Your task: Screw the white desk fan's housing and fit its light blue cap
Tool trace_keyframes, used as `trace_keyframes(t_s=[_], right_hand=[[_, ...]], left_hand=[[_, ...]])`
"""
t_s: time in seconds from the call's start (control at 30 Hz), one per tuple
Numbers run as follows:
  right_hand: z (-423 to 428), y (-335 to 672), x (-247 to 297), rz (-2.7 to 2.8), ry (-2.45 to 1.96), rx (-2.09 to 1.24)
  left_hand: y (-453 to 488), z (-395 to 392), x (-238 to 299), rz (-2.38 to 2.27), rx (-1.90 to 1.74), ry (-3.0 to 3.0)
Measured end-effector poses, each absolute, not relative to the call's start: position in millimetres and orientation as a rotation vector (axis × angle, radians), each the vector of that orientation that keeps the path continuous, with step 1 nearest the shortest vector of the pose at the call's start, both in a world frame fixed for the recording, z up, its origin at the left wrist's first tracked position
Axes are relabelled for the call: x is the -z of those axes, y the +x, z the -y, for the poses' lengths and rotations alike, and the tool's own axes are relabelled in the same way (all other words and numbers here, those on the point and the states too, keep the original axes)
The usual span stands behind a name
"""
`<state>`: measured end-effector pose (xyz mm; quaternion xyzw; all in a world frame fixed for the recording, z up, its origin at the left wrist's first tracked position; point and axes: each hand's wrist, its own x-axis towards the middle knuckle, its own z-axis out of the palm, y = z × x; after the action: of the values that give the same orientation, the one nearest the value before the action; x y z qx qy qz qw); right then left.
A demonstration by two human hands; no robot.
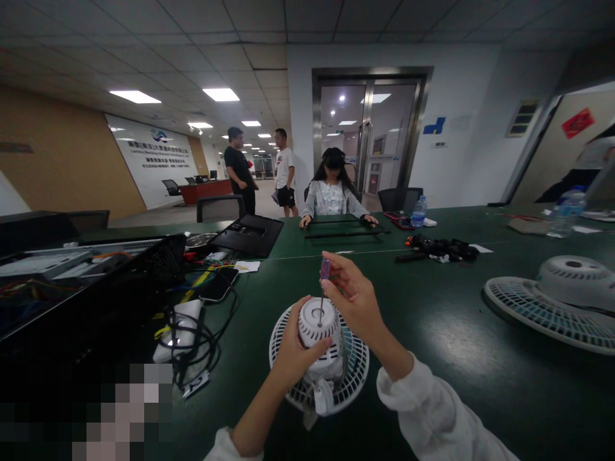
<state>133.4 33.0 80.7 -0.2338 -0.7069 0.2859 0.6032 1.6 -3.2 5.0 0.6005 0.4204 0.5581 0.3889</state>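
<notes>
A white electric fan [355, 390] lies face down on the green table, its round grille below and its motor housing on top. My left hand [298, 352] is wrapped round the side of the housing, thumb across the front. In my right hand [353, 288] is a screwdriver [325, 269] with a purplish handle, pinched between thumb and fingers. Its thin shaft points down, and the tip meets the top of the housing near a small dark spot. Whether a screw sits there is too small to tell.
An open computer case [96, 282] stands at left, beside a phone [220, 284] and tangled black cables [202, 346]. Another fan [567, 301] lies at right. Black parts [442, 248] and a water bottle [419, 211] are farther back. Across the table, a person [331, 186] touches a dark frame.
</notes>
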Motion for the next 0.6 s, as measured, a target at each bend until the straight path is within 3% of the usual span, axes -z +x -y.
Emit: trace_keyframes(t_s=[0.6], right_hand=[[-30.3, 136.2, -84.2, 1.728, -0.511, -0.534]], left_hand=[[2.1, 1.2, -1.5, -1.048, -1.431, 1.517]])
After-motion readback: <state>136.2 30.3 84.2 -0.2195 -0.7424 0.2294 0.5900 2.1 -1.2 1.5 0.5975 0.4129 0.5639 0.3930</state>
